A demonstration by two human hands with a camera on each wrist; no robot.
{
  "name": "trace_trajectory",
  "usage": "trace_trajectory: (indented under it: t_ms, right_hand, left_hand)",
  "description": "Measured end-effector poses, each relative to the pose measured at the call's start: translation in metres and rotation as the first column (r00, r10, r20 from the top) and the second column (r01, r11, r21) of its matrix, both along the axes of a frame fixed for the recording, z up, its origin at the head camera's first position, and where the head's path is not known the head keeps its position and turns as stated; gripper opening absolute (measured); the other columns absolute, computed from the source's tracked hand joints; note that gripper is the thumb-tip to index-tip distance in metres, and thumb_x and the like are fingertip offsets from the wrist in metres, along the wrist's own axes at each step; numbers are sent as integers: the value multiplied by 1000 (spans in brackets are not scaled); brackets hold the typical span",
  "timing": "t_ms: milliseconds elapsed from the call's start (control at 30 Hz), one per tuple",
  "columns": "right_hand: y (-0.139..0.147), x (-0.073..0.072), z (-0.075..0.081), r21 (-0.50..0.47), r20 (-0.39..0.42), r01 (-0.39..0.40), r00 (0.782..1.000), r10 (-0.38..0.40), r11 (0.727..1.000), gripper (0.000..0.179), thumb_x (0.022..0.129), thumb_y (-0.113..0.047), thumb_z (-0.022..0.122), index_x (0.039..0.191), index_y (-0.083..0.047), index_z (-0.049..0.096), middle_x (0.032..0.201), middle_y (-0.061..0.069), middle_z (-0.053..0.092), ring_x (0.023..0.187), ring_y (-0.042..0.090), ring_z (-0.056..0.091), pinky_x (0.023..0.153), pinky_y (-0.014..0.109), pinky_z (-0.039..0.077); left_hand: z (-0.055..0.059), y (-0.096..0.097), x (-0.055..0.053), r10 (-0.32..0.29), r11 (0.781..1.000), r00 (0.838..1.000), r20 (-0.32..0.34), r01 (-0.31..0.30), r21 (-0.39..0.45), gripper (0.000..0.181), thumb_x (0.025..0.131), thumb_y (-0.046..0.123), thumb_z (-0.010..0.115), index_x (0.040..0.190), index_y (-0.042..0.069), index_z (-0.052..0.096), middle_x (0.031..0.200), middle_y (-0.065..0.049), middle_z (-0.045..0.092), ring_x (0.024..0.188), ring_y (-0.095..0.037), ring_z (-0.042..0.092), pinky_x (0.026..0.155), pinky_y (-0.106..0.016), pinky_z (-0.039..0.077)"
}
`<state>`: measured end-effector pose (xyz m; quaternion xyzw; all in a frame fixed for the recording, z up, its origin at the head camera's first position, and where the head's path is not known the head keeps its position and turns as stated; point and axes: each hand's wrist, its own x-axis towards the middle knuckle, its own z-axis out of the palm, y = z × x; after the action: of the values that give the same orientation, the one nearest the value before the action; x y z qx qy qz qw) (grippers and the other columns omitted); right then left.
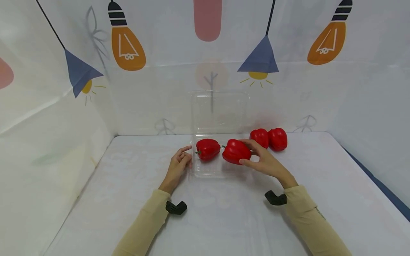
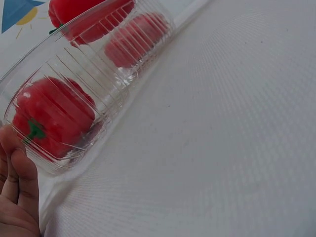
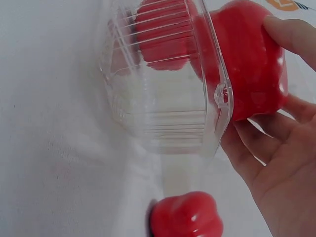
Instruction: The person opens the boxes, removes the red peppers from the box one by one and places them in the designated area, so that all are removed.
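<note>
A clear plastic container [image 1: 209, 174] stands on the table with its hinged lid [image 1: 221, 106] raised at the back. One red bell pepper [image 1: 208, 149] lies inside on the left, its green stem facing left. My right hand [image 1: 264, 160] grips a second red bell pepper [image 1: 236, 152] between thumb and fingers, over the container's right half. In the right wrist view this held pepper [image 3: 252, 59] shows at the container's rim. My left hand [image 1: 179, 163] is at the container's left wall, fingertips against its corner, with loosely bent fingers [image 2: 22, 173] in the left wrist view.
Two more red bell peppers, one [image 1: 259, 137] beside the other [image 1: 278, 139], sit at the back right, beyond my right hand. A white cloth [image 1: 217, 220] covers the table. Behind it hangs a white printed curtain [image 1: 169, 81].
</note>
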<state>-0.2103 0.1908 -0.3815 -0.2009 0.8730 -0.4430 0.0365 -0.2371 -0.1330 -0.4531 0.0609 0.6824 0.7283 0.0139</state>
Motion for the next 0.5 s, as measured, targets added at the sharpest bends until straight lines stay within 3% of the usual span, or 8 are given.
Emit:
trace_trajectory:
  t_ms: [267, 500]
  right_hand:
    - [7, 0, -3, -13, 59, 54, 997, -53, 998, 75, 77, -37, 76, 137, -30, 32, 141, 8, 40, 130, 35, 39, 90, 51, 50]
    - [13, -1, -6, -49, 14, 52, 999, -52, 997, 75, 78, -31, 77, 136, -26, 29, 139, 5, 39, 128, 34, 39, 96, 56, 45]
  left_hand:
    - [-2, 1, 0, 16, 1000, 1000, 11, -16, 2, 35, 96, 8, 50, 131, 10, 50, 73, 0, 53, 61, -13, 48, 59, -20, 41]
    - [-1, 1, 0, 4, 1000, 1000, -10, -4, 1, 35, 96, 9, 50, 132, 10, 49, 73, 1, 53, 60, -12, 49, 58, -20, 41]
